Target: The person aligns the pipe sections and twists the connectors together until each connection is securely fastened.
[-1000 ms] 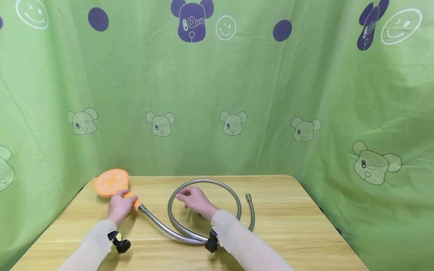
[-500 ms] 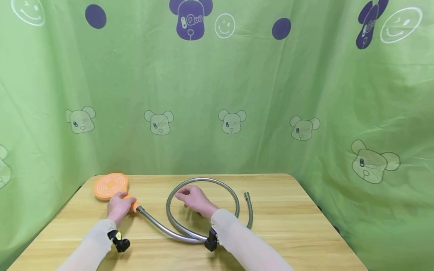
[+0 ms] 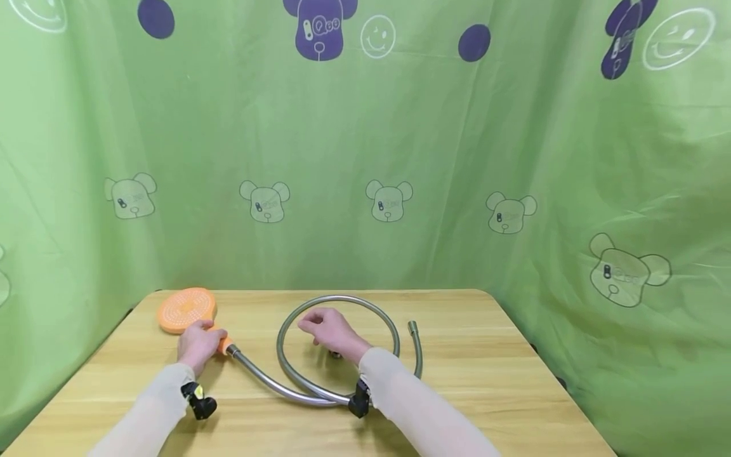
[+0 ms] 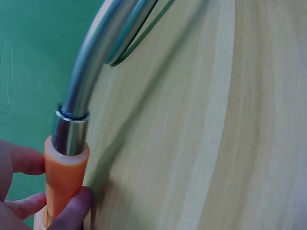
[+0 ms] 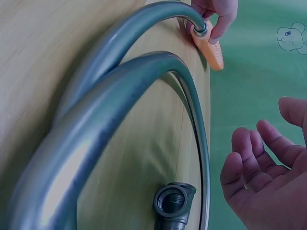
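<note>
My left hand (image 3: 198, 346) grips the orange handle of a shower head (image 3: 186, 309) at the table's left side, its perforated face turned up. In the left wrist view, thumb and fingers close round the handle (image 4: 65, 179), just below the metal hose connector (image 4: 70, 134). My right hand (image 3: 333, 331) hovers over the loop of the metal shower hose (image 3: 394, 330). In the right wrist view the right hand (image 5: 268, 177) has loosely bent fingers and nothing between them. Below it, inside the loop, stands a small dark threaded fitting (image 5: 171, 203), mostly hidden in the head view.
The hose's free end (image 3: 413, 328) points toward the back, right of the loop. A wooden table (image 3: 485, 393) carries everything. Green printed curtains (image 3: 342, 254) surround its back and sides. Each wrist wears a small black camera (image 3: 200, 401).
The shower head has dropped slightly at its far end, lying flatter, still in the left hand. The right hand has barely moved. The head view has tilted a little.
</note>
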`<control>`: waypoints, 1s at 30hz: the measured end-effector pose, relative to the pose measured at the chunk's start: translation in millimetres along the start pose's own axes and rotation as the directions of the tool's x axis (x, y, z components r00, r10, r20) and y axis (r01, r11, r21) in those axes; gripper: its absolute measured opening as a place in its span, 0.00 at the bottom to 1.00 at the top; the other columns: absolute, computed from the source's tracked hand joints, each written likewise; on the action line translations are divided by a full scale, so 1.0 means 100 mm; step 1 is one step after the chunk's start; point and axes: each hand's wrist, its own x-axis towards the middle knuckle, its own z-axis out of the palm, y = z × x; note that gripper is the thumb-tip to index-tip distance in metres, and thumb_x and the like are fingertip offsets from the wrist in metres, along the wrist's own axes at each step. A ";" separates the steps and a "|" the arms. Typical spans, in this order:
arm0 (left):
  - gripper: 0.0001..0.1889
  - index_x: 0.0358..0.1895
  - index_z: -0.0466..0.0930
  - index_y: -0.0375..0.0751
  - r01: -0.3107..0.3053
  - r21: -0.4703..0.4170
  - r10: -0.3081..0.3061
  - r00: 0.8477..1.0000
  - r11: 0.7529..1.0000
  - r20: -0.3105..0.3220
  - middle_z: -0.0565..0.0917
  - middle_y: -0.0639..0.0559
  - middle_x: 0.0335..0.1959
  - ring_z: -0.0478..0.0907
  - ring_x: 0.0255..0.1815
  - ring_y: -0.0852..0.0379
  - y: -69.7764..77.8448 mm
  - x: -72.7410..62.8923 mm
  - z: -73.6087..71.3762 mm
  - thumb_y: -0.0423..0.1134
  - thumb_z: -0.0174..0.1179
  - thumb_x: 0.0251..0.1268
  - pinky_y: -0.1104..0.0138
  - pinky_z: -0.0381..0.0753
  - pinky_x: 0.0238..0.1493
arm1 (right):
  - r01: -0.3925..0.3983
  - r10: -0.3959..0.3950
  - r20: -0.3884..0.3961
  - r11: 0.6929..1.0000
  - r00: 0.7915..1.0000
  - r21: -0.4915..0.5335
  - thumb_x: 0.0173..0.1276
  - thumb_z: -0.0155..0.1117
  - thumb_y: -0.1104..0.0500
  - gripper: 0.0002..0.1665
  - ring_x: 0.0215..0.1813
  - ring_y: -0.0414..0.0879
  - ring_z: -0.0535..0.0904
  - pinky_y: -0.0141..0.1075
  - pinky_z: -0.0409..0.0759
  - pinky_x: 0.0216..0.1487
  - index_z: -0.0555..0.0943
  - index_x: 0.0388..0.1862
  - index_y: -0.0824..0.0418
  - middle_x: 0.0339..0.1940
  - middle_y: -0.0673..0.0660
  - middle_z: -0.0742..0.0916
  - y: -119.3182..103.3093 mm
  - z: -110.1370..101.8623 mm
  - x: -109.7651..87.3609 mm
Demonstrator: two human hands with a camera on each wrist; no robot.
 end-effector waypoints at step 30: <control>0.21 0.56 0.82 0.35 -0.277 0.160 0.271 0.961 0.947 0.056 0.85 0.37 0.49 0.79 0.49 0.41 0.57 -0.10 0.24 0.44 0.60 0.65 0.50 0.77 0.51 | 0.046 -0.056 -0.061 0.987 0.997 -0.152 0.71 0.65 0.48 0.16 0.48 0.46 0.80 0.41 0.82 0.51 0.84 0.50 0.57 0.45 0.52 0.86 0.21 -0.45 -0.14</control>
